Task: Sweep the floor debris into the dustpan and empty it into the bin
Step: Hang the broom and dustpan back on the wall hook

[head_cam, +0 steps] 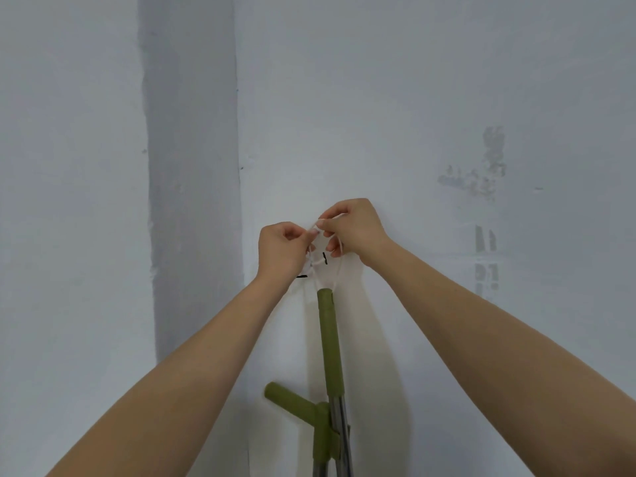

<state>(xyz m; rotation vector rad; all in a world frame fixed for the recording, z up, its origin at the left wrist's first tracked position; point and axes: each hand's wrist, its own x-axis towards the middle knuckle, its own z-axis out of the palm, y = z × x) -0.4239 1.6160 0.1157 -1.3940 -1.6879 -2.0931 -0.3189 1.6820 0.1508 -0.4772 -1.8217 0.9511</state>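
A broom handle with an olive-green grip (328, 335) stands upright against the white wall, its metal shaft running out of the bottom edge. A second green handle (290, 401) branches off to the left lower down. A white string loop (339, 261) rises from the top of the grip. My left hand (284, 251) and my right hand (354, 228) both pinch this loop close to the wall, above the handle. The broom head, the dustpan, the debris and the bin are out of view.
The white wall (413, 98) fills the view, with a grey vertical band (192, 166) on the left and scuffed patches (488, 166) on the right. Two small black marks (324, 258) sit on the wall between my hands.
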